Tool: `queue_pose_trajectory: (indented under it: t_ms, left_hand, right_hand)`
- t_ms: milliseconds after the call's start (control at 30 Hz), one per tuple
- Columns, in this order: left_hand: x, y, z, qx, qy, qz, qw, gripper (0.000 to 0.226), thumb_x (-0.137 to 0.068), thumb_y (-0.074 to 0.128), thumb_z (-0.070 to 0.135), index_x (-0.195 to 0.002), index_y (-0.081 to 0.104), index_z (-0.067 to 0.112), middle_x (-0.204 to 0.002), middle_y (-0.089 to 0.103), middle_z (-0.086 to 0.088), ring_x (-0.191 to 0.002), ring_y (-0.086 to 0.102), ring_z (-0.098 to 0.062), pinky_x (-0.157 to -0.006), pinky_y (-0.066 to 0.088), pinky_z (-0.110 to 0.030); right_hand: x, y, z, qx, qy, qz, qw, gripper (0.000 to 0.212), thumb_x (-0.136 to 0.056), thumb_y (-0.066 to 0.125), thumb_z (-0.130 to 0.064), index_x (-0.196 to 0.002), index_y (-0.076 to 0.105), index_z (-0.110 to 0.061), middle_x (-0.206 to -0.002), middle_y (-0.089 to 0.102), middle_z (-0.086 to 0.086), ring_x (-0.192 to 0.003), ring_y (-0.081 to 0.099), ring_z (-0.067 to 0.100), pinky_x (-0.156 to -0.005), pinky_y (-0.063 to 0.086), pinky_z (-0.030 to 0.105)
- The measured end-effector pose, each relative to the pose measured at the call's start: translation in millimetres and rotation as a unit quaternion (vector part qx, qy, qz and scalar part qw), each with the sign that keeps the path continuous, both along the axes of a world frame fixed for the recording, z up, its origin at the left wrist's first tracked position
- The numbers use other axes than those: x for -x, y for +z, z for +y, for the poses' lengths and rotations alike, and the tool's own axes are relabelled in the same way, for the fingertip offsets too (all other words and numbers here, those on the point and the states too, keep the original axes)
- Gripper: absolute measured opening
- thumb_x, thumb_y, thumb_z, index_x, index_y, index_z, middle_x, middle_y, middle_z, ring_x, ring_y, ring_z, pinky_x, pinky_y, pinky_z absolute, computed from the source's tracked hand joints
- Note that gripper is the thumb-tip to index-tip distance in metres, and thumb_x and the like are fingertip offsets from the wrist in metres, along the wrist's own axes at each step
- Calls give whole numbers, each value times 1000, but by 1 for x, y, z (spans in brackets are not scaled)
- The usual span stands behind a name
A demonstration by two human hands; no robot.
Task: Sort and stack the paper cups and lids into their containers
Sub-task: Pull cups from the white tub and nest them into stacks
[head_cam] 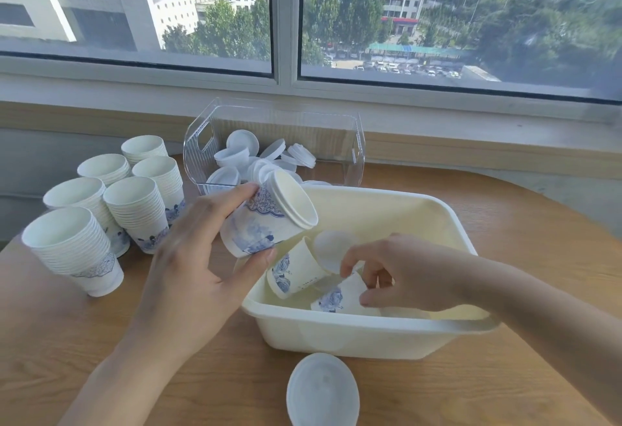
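- Two hands worked over the cream tub (353, 334): the left hand (188, 277) grasped a short nested stack of cups (269, 220), index finger along the upper side and thumb under the base, so the stack lay tilted with its open rims pointing up and to the right, above the tub's left corner.
- The right hand (400, 274) reached down into the tub with curled fingers (350, 265) pinching the rim of a single cup (340, 297) that lay on its side on the tub floor.
- Just left of that cup, another loose cup (296, 274) lay tilted in the tub, and a white lid (333, 250) rested behind it.
- The left forearm came in from the lower left, the right from the lower right edge.
- Near the tub's front wall one lid (323, 392) lay on the table (101, 341).
- Six upright cup stacks (101, 210) stood at the left; a clear bin (276, 146) holding lids stood behind the tub.
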State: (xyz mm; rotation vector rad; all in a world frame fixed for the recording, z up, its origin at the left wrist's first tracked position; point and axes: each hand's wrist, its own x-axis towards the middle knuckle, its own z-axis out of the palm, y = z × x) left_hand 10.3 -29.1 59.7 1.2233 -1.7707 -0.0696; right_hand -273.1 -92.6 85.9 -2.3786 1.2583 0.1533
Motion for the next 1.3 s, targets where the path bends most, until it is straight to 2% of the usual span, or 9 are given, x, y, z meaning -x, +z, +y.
queue_pose_trajectory:
  t_ms: [200,333,433,533,700,767,1000,1133,1300]
  left_hand:
    - [1,1,4,-16,5,4,1000,64,-84,77,40,-142,56,25,-132,61,17,-119,58,-4,-101,43,-18]
    - [3,4,10,-13,20,12,1000,62,-88,79,46,-142,54,32,-131,60,23,-118,58,-1,-98,47,-26]
    - [7,6,14,-5,21,8,1000,62,-87,78,45,-143,54,32,-129,60,21,-114,60,-8,-95,51,-38]
    - [12,8,17,6,20,2,1000,63,-85,81,38,-142,55,30,-127,61,19,-114,60,-10,-94,53,-44]
    - [16,13,23,16,17,4,1000,65,-83,84,32,-141,54,31,-127,60,21,-110,57,-2,-91,54,-41]
    - [17,15,25,16,13,6,1000,67,-81,83,34,-141,54,33,-126,59,23,-110,58,-1,-91,54,-39]
    - [15,15,27,15,21,-4,1000,70,-81,85,34,-142,53,34,-128,61,20,-113,59,-5,-94,53,-40]
    - [8,12,27,25,26,3,999,67,-82,80,39,-142,51,36,-128,61,20,-114,60,-6,-95,53,-44]
    - [7,15,27,43,6,-24,999,64,-83,75,40,-142,52,33,-129,61,18,-116,61,-12,-96,53,-47]
  right_hand:
    - [12,26,13,107,-93,-159,977,35,-91,76,-32,-122,63,-42,-87,74,-19,-77,65,2,-71,46,17]
    - [18,51,23,216,-165,-383,883,16,-87,82,-23,-100,77,-30,-85,78,-16,-78,71,7,-76,57,36]
    - [14,64,31,228,-156,-470,838,12,-87,83,-18,-93,77,-27,-87,79,-8,-82,74,18,-83,58,53]
    - [7,69,39,220,-134,-462,849,10,-87,82,-19,-93,79,-26,-87,79,-8,-79,72,19,-81,57,54]
    - [-7,64,50,226,-116,-418,872,13,-89,80,-15,-93,81,-27,-87,77,-22,-71,63,4,-69,50,19]
    - [-12,62,52,231,-107,-403,879,14,-91,78,-16,-96,82,-28,-89,76,-24,-72,61,4,-70,46,12]
    - [-27,61,57,202,-53,-363,908,15,-95,73,-23,-105,81,-29,-98,75,-24,-88,65,4,-72,45,11]
    - [-32,66,51,175,-72,-349,918,35,-98,66,-35,-134,67,-38,-121,68,-31,-111,62,-10,-83,47,8]
    - [-43,56,42,90,-43,-359,928,46,-101,64,-39,-147,54,-38,-136,65,-25,-122,63,-4,-99,56,31]
